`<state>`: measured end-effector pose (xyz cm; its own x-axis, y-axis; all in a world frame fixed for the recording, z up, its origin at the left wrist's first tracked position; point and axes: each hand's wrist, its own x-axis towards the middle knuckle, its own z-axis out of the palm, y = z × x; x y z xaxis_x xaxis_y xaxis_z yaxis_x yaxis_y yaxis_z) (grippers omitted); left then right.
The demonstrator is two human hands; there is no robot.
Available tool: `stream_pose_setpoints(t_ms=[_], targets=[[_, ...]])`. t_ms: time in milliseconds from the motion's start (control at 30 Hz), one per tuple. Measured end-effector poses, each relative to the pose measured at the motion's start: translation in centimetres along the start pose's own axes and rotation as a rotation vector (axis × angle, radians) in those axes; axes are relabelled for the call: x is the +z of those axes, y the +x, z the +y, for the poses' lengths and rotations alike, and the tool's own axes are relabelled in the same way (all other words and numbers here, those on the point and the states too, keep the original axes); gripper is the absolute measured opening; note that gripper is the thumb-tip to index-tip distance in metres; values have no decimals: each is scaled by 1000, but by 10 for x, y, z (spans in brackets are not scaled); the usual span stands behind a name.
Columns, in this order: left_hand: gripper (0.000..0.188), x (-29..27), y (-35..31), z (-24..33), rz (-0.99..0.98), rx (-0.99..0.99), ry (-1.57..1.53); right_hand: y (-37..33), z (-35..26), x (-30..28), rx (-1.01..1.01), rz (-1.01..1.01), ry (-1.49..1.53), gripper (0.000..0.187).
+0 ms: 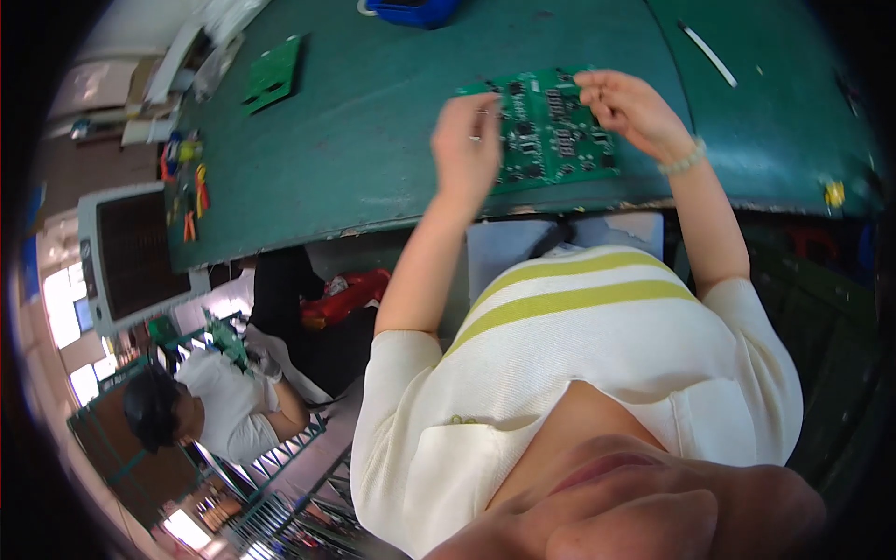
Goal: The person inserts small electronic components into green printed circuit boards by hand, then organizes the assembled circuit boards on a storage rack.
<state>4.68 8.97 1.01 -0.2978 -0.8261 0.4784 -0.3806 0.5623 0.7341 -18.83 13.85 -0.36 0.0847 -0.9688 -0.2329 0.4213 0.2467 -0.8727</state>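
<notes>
A green circuit board with several dark components and rows of small parts lies flat near the table's front edge. At its left side is my left hand, blurred, fingers bent and drawn together over the edge. What lies between those fingers, if anything, is too small to name. Over the board's far right corner is my right hand, its fingers curled inward and fingertips near the edge. I cannot make out what it holds. A pale beaded bracelet circles the right wrist.
Another green circuit board lies at the far left. A blue container stands at the back, and a white stick lies to the right. Hand tools sit along the left edge. A co-worker with gloved hands holds a board at left.
</notes>
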Motion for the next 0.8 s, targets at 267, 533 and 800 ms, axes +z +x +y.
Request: stream_pose_setpoints(t_ms=[267,533,800], targets=[[15,32,-13,30,-102,179,-175,-15,31,37,35,-71,-50,27],[20,14,-21,33,-68,272,-85,-19,21,59,48,-144,17,23],[10,-2,-27,-1,85,106,6,-5,16,28,-5,-97,96,35]])
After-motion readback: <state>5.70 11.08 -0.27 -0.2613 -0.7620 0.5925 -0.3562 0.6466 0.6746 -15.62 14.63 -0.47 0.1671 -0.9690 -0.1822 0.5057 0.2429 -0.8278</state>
